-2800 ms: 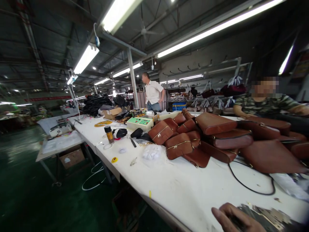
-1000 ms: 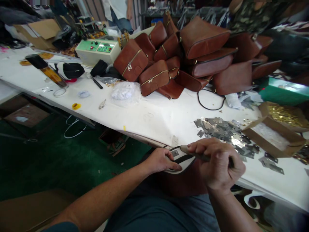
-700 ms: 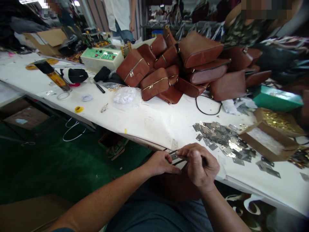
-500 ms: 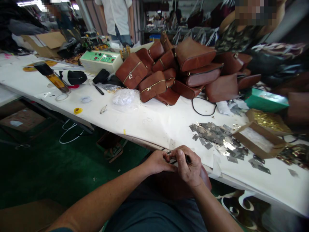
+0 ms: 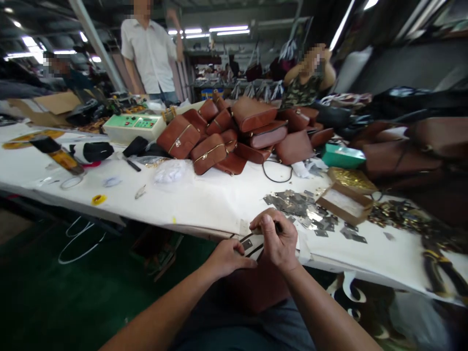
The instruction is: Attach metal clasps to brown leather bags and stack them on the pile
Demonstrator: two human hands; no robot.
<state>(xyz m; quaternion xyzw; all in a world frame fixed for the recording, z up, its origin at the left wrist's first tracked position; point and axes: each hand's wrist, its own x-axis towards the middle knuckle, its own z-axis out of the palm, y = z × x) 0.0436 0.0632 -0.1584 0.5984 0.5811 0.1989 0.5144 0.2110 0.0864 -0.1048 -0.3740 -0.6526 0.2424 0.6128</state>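
Note:
A reddish-brown leather bag (image 5: 256, 287) rests on my lap against the table's front edge, its dark-rimmed opening facing up. My left hand (image 5: 228, 258) is closed on the near left part of that rim, thumb stretched along it. My right hand (image 5: 276, 239) is curled over the right side of the opening, its fingers wrapped round something dark that I cannot make out. Between the two hands a small grey metal plate (image 5: 247, 244) shows at the opening. Many similar flat metal plates (image 5: 298, 204) lie on the white table (image 5: 215, 204) beyond my right hand.
Brown bags (image 5: 210, 153) are piled at the table's middle. Right of them are a green box (image 5: 343, 156), a cardboard box (image 5: 345, 202) and pliers (image 5: 444, 270). A spray can (image 5: 58, 156) and a green-panelled machine (image 5: 133, 127) stand left. People are behind the table.
The view has tilted up and turned slightly, showing more of the room and the pliers. My hands have parted a little, and the metal plate now shows between them.

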